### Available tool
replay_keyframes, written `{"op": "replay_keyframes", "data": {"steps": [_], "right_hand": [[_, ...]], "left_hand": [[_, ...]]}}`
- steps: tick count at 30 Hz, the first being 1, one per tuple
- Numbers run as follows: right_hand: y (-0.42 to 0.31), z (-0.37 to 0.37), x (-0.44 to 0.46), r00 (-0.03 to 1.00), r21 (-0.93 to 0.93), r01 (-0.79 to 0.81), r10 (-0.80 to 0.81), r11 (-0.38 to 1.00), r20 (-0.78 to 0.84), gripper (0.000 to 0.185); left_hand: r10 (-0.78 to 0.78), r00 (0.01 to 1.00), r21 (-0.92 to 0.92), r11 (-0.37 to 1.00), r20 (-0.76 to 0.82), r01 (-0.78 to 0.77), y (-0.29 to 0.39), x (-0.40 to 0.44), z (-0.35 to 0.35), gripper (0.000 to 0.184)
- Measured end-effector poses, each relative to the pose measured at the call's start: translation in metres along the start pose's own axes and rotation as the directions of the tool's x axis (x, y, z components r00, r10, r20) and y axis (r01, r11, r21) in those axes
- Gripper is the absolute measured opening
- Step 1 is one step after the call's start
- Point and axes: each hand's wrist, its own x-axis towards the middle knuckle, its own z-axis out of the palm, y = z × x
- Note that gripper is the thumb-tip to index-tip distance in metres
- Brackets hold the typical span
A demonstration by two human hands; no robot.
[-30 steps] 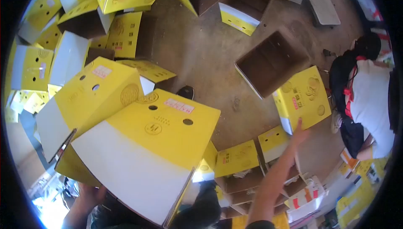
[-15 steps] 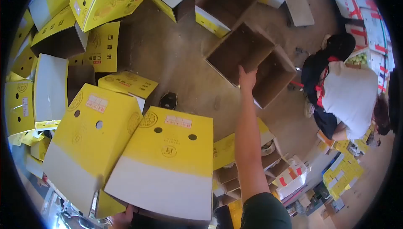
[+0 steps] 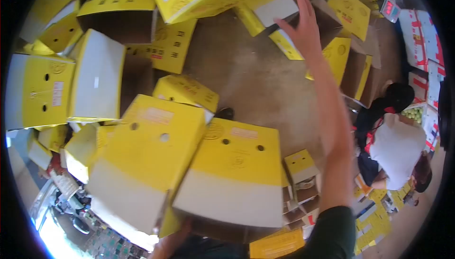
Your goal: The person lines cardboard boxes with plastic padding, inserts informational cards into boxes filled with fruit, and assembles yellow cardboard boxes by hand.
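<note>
My right hand (image 3: 305, 29) is raised with fingers spread and holds nothing. Behind its fingertips are a yellow-and-white cardboard box (image 3: 275, 5) and an open brown box interior (image 3: 327, 22). My left hand (image 3: 173, 240), blurred at the bottom, grips the lower edge of a yellow-and-white cardboard box (image 3: 232, 178) close to my body; its fingers are partly hidden. Beside that box, a second similar box (image 3: 147, 150) leans with its punched holes facing up. Right of my forearm, open boxes (image 3: 350, 69) stand together on the floor.
Yellow boxes (image 3: 40, 90) crowd the left side. A person in a white shirt (image 3: 398, 145) bends over at the right, near a crate of green fruit (image 3: 413, 113). A scale with a red display (image 3: 389, 7) stands at the upper right. Brown floor (image 3: 251, 78) shows between the boxes.
My right hand has let go of the open brown box, moved up and spread its fingers. The open boxes now show yellow flaps. The view has shifted, and my left hand stays at the box edge.
</note>
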Motion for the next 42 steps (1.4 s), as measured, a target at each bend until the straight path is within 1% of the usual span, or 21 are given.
{"op": "replay_keyframes", "data": {"steps": [3,4,5,7,8,9,10,12,16,22,24,26,29,30,31,32,33,34,35,38,42], "right_hand": [[0.01,0.056,0.085,0.862,-0.353,0.449,-0.502,0.821,-0.07,0.047],[0.019,0.066,0.097,0.937,-0.231,0.231,-0.152,0.945,0.315,0.051],[0.019,0.071,0.102,0.727,-0.2,-0.045,0.17,0.979,0.665,0.055],[-0.024,0.034,0.088,0.788,0.078,-0.146,0.068,0.986,0.612,0.062],[-0.023,0.059,0.085,0.683,-0.408,-0.115,0.37,0.906,0.63,0.062],[-0.074,0.016,0.056,0.734,-0.277,-0.255,0.372,0.927,0.568,0.044],[-0.073,0.002,0.022,0.796,-0.25,0.175,0.013,0.952,0.605,0.035],[-0.117,-0.064,-0.053,0.85,-0.216,0.191,-0.051,0.957,0.525,0.036],[-0.192,-0.208,-0.149,0.676,-0.481,-0.322,0.554,0.815,0.486,0.029],[-0.126,-0.204,-0.267,0.4,-0.748,-0.386,0.829,0.54,0.392,0.049],[-0.101,-0.179,-0.276,0.745,-0.565,-0.31,0.564,0.765,0.356,0.062],[-0.133,-0.152,-0.248,0.776,-0.619,-0.335,0.581,0.71,0.246,0.059],[-0.182,-0.074,-0.269,0.48,-0.26,-0.706,0.715,0.658,0.508,0.03],[-0.191,-0.036,-0.298,0.536,-0.09,-0.666,0.559,0.74,0.632,0.03],[-0.219,-0.003,-0.304,0.125,-0.076,-0.943,0.558,0.324,0.82,0.039],[-0.207,0.072,-0.361,-0.036,-0.207,-0.928,0.478,0.309,0.878,0.048],[-0.246,0.084,-0.354,-0.097,-0.11,-0.994,0.455,0.003,0.885,0.063],[-0.248,0.107,-0.368,-0.015,-0.008,-1.0,0.327,-0.023,0.945,0.102],[-0.245,0.155,-0.397,0.21,0.214,-0.977,0.27,0.014,0.94,0.095],[-0.246,0.192,-0.392,-0.104,0.03,-0.939,0.365,-0.343,0.925,0.062],[-0.252,0.143,-0.341,0.108,0.157,-0.986,0.526,-0.048,0.844,0.043]], "left_hand": [[0.081,0.968,0.192,0.981,-0.237,-0.036,0.001,-0.008,0.005,0.056],[0.047,0.981,0.167,0.986,-0.188,-0.015,-0.004,-0.011,0.006,0.049],[0.065,0.973,0.177,0.984,-0.221,-0.025,-0.001,-0.014,0.009,0.046],[0.094,0.966,0.172,0.984,-0.243,-0.052,0.007,-0.017,0.009,0.043],[0.096,0.953,0.167,0.985,-0.286,-0.049,0.014,-0.02,0.01,0.04],[0.102,0.937,0.157,0.986,-0.334,-0.051,0.018,-0.02,0.011,0.038],[0.208,0.895,0.249,0.962,-0.394,-0.114,0.017,-0.02,0.012,0.033],[0.265,0.899,0.271,0.947,-0.349,-0.174,-0.018,-0.028,0.022,0.04],[0.288,0.914,0.376,0.911,-0.287,-0.169,-0.035,-0.036,0.022,0.025],[0.279,0.894,0.174,0.957,-0.352,-0.231,-0.045,-0.084,0.009,0.035],[0.184,0.935,0.2,0.972,-0.303,-0.126,-0.065,-0.122,0.013,0.036],[0.101,0.949,0.116,0.991,-0.3,-0.068,-0.049,-0.148,-0.006,0.012],[0.048,0.937,0.007,0.999,-0.346,-0.048,-0.081,-0.2,0.012,0.025],[-0.029,0.924,-0.121,0.992,-0.383,-0.019,-0.083,-0.212,0.024,0.024],[-0.081,0.928,-0.127,0.991,-0.363,0.037,-0.076,-0.219,0.026,0.021],[-0.106,0.909,-0.127,0.99,-0.404,0.059,-0.092,-0.226,0.039,0.019],[-0.215,0.884,-0.233,0.964,-0.414,0.125,-0.081,-0.22,0.039,0.017],[-0.321,0.848,-0.332,0.925,-0.421,0.186,-0.071,-0.214,0.037,0.017],[-0.298,0.808,-0.292,0.942,-0.509,0.164,-0.104,-0.228,0.058,0.022],[-0.435,0.758,-0.351,0.891,-0.486,0.287,-0.097,-0.224,0.054,0.035],[-0.645,0.664,-0.477,0.75,-0.378,0.458,-0.16,-0.233,0.048,0.033]]}}
